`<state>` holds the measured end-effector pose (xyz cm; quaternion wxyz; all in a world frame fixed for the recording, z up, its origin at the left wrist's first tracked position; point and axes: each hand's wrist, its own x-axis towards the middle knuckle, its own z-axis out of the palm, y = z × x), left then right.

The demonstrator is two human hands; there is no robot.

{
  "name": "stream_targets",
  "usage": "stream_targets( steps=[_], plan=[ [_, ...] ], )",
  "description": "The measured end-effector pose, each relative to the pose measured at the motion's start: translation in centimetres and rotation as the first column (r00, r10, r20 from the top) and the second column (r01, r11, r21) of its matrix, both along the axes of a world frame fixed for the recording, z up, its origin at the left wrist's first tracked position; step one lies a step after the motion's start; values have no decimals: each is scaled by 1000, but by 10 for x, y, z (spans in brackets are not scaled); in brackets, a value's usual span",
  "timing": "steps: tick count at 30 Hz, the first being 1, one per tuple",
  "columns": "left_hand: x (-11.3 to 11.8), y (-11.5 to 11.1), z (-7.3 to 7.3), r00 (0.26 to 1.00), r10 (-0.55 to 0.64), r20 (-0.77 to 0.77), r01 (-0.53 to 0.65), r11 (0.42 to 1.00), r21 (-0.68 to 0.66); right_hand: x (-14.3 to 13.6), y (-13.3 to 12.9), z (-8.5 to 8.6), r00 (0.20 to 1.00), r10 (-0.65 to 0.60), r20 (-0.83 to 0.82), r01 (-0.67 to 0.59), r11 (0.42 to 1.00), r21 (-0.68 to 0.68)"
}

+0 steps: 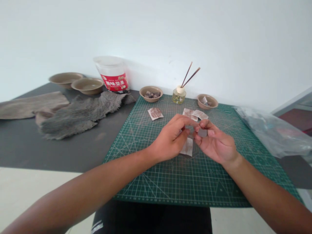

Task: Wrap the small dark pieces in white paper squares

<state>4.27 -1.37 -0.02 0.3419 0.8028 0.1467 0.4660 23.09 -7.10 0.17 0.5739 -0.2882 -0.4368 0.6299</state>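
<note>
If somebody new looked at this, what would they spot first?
Probably the left grip and right grip, close together above the big green mat. Next, maybe the tub with the red label, by the wall on the left, and the glass jar with two sticks poking up, between two small bowls.

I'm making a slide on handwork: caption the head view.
Left hand and right hand close together above a green cutting mat, reed diffuser behind.
</note>
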Motion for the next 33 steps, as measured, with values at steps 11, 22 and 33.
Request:
stream_targets(
  steps=[11,22,33],
  plan=[
    [0,0,1,998,-62,33,59,993,98,0,-3,-4,1000,9,-8,-10,997,-77],
    [-6,0,4,998,-60,-13,60,997,53,-1,-3,-5,995,36,-93,-48,990,-131],
    [-2,-2,6,997,-15,-79,13,1000,-25,-8,-4,-4,988,39,-150,-65,983,-172]
  ],
)
